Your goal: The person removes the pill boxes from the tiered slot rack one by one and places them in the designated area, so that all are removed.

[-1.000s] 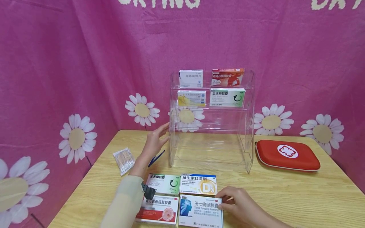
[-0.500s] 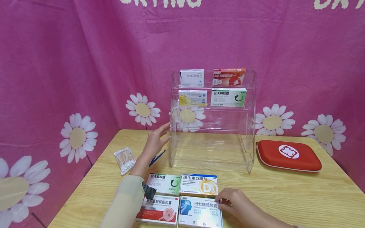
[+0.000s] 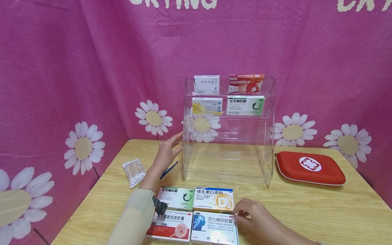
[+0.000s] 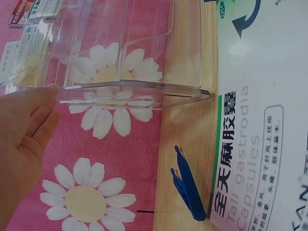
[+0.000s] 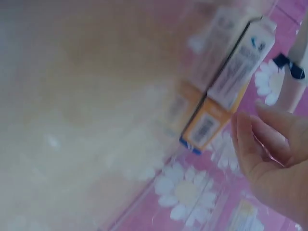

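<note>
My left hand (image 3: 166, 151) reaches to the left side of a clear acrylic rack (image 3: 226, 163), its fingertips at the side panel, fingers extended. In the left wrist view those fingers (image 4: 41, 98) lie against the rack's edge. My right hand (image 3: 252, 216) has bent fingers, with fingertips right at the upper right corner of a white-and-blue medicine box (image 3: 200, 234). Whether it pinches that corner I cannot tell. Beside that box lie a red-and-white medicine box (image 3: 166, 226), a green-and-white one (image 3: 176, 197) and a vitamin D box (image 3: 211, 197). The right wrist view is partly blurred.
On the rack's upper tiers stand a white box (image 3: 206, 85), a red box (image 3: 246, 84), a yellow box (image 3: 207, 106) and a green-and-white box (image 3: 245, 105). Cotton swabs (image 3: 134, 172) and blue tweezers (image 3: 168, 170) lie left. A red first-aid case (image 3: 310, 168) lies right.
The white-and-blue box shifts slightly and the glare on its face moves downward. My right hand stays at its corner, barely moving. The left hand holds its place at the rack.
</note>
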